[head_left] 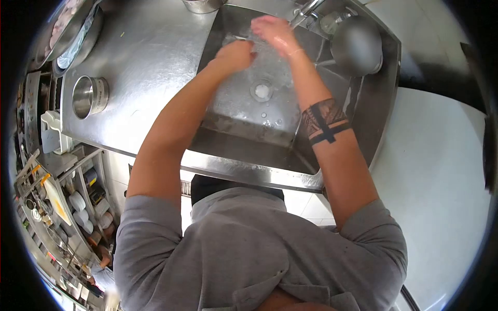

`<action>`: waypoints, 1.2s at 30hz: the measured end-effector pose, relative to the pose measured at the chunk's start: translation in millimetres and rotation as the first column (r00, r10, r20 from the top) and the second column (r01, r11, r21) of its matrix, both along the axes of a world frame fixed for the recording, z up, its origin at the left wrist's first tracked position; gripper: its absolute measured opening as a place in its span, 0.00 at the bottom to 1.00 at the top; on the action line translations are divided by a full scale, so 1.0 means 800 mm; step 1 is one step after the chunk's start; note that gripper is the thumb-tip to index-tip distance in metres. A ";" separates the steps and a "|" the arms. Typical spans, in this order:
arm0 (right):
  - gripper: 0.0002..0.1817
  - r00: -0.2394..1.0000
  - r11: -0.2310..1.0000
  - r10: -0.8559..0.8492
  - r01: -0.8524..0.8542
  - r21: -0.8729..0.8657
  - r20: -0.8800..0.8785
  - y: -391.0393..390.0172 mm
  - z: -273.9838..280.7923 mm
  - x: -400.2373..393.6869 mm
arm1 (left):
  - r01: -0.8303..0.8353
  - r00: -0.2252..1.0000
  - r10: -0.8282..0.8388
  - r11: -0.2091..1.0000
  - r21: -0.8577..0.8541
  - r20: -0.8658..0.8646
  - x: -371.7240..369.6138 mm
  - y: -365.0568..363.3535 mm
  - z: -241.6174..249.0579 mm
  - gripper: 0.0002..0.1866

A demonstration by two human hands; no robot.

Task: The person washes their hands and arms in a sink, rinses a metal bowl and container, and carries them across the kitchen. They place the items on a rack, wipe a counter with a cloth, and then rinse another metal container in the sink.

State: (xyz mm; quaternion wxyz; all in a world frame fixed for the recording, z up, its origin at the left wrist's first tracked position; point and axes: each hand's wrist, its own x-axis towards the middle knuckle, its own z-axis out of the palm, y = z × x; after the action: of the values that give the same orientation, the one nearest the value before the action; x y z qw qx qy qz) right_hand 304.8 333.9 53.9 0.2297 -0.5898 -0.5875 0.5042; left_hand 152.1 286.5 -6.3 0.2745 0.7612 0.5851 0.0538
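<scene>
Over the steel sink basin (249, 129), my left hand (237, 55) hangs with loosely bent fingers, open and holding nothing that I can see. My right hand (272, 32) is up and to the right of it, wet, its fingers loosely stretched and open, just left of the faucet (308, 9). The two hands are apart. Below them, the round drain (262, 91) lies in the basin floor, with water and small bubbles around it.
A metal cup (91, 97) stands on the steel counter (148, 57) at left. Metal bowls (83, 44) are at upper left, another container (203, 4) at the top. A round object (356, 45) sits at the sink's right corner. Part of another person (104, 274) shows at lower left.
</scene>
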 end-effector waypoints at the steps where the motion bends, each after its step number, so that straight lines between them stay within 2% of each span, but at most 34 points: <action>1: 0.20 0.970 0.997 -0.049 0.032 -0.076 -0.237 0.002 0.010 0.004 | 0.047 0.998 -0.044 0.997 0.053 -0.044 -0.027 -0.019 0.008 0.16; 2: 0.21 0.883 0.988 -0.107 0.042 -0.151 -0.457 0.005 0.018 0.010 | 0.120 0.991 -0.103 0.968 0.220 -0.087 -0.054 -0.035 0.007 0.14; 3: 0.23 0.864 0.986 -0.087 0.005 -0.164 -0.496 0.004 0.024 0.019 | 0.196 0.978 -0.153 0.905 0.377 -0.139 -0.082 -0.050 0.003 0.13; 4: 0.23 0.863 0.986 -0.097 0.017 -0.164 -0.495 0.002 0.021 0.034 | 0.129 0.990 -0.093 0.882 0.453 -0.102 -0.105 -0.068 0.002 0.16; 5: 0.23 0.752 0.978 -0.115 -0.027 -0.205 -0.649 -0.001 0.014 0.051 | 0.062 0.998 -0.037 0.850 0.522 -0.058 -0.124 -0.086 0.004 0.18; 6: 0.24 0.612 0.970 -0.138 -0.076 -0.232 -0.779 -0.004 0.005 0.064 | 0.014 0.999 0.007 0.870 0.492 -0.042 -0.142 -0.106 0.009 0.23; 7: 0.24 0.611 0.970 -0.151 -0.059 -0.235 -0.777 -0.017 -0.007 0.073 | -0.032 0.998 0.050 0.889 0.457 -0.028 -0.155 -0.128 0.015 0.28; 8: 0.24 0.384 0.939 -0.320 0.007 -0.344 -0.866 -0.036 -0.018 0.081 | -0.020 0.999 0.037 0.891 0.454 -0.027 -0.162 -0.146 0.017 0.28; 9: 0.23 0.126 0.888 -0.458 0.036 -0.458 -0.880 -0.051 -0.026 0.085 | -0.025 0.997 0.052 0.896 0.443 -0.049 -0.168 -0.164 0.018 0.32; 10: 0.23 0.124 0.887 -0.461 0.038 -0.460 -0.879 -0.058 -0.035 0.084 | -0.033 0.995 0.072 0.901 0.433 -0.074 -0.172 -0.172 0.016 0.36; 12: 0.19 0.037 0.904 -0.421 -0.061 -0.423 -0.906 -0.074 -0.039 0.071 | -0.070 0.996 0.088 0.900 0.431 -0.021 -0.174 -0.170 0.011 0.36; 13: 0.19 0.036 0.898 -0.436 -0.049 -0.437 -0.899 -0.079 -0.040 0.066 | -0.113 0.993 0.109 0.899 0.423 0.035 -0.172 -0.175 0.008 0.37; 15: 0.19 0.401 0.989 -0.137 0.106 -0.103 -0.906 -0.062 0.024 0.042 | -0.110 0.994 0.104 0.901 0.420 0.038 -0.171 -0.174 0.004 0.37; 16: 0.19 0.401 0.989 -0.141 0.106 -0.107 -0.905 -0.057 0.065 0.036 | -0.108 0.994 0.104 0.898 0.428 0.032 -0.174 -0.174 0.004 0.37; 17: 0.12 0.374 0.962 -0.265 0.167 -0.216 -0.889 -0.053 0.112 0.030 | -0.114 0.993 0.107 0.901 0.420 0.041 -0.174 -0.174 0.007 0.36; 18: 0.11 0.341 0.920 -0.384 0.224 -0.322 -0.858 -0.053 0.135 0.028 | -0.113 0.994 0.106 0.902 0.417 0.041 -0.176 -0.174 0.008 0.36; 19: 0.11 0.342 0.918 -0.387 0.225 -0.326 -0.856 -0.044 0.130 0.040 | -0.113 0.994 0.105 0.898 0.424 0.043 -0.176 -0.173 0.008 0.36; 21: 0.16 0.651 1.000 0.005 -0.001 0.005 -0.759 -0.016 0.116 0.088 | -0.113 0.994 0.102 0.897 0.428 0.050 -0.176 -0.175 0.006 0.36; 23: 0.19 0.889 0.999 -0.017 0.036 0.034 -0.457 -0.023 0.131 0.131 | -0.126 0.992 0.108 0.890 0.439 0.066 -0.178 -0.174 0.002 0.35; 24: 0.19 0.892 0.999 -0.016 0.036 0.037 -0.452 -0.026 0.139 0.158 | -0.129 0.992 0.108 0.888 0.441 0.072 -0.178 -0.173 0.002 0.35; 26: 0.21 0.929 0.947 -0.316 0.297 -0.122 -0.192 -0.037 0.155 0.191 | -0.140 0.990 0.116 0.886 0.442 0.081 -0.179 -0.175 0.002 0.34; 27: 0.21 0.931 0.948 -0.313 0.294 -0.124 -0.189 -0.039 0.157 0.190 | -0.145 0.989 0.120 0.887 0.439 0.084 -0.180 -0.177 0.003 0.34; 29: 0.22 0.881 0.886 -0.464 0.462 0.044 0.094 -0.042 0.162 0.186 | -0.159 0.987 0.129 0.894 0.420 0.100 -0.179 -0.175 0.003 0.34; 30: 0.22 0.880 0.885 -0.465 0.463 0.043 0.097 -0.040 0.157 0.187 | -0.159 0.987 0.127 0.895 0.418 0.102 -0.180 -0.175 0.002 0.34; 31: 0.15 0.876 0.887 -0.460 0.448 0.110 0.143 -0.038 0.143 0.191 | -0.154 0.987 0.123 0.892 0.425 0.101 -0.180 -0.176 0.002 0.34; 32: 0.21 0.869 0.887 -0.456 0.427 0.176 0.190 -0.035 0.124 0.196 | -0.150 0.988 0.118 0.889 0.432 0.100 -0.180 -0.175 0.001 0.34; 33: 0.21 0.867 0.886 -0.459 0.429 0.175 0.193 -0.037 0.086 0.206 | -0.148 0.988 0.115 0.890 0.430 0.102 -0.180 -0.174 0.000 0.34; 35: 0.23 0.939 0.831 -0.337 0.265 0.490 0.065 -0.049 -0.011 0.233 | -0.153 0.988 0.122 0.889 0.432 0.100 -0.180 -0.174 -0.001 0.34; 36: 0.23 0.940 0.834 -0.334 0.262 0.485 0.065 -0.059 -0.027 0.222 | -0.156 0.987 0.125 0.891 0.427 0.098 -0.181 -0.174 -0.002 0.34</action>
State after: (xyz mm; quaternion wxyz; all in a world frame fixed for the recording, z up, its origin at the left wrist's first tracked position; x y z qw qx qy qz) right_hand 482.3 286.4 32.2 0.3974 -0.6364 -0.6079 0.2599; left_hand 7.7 147.2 -7.7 0.1135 0.7565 0.6023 0.2281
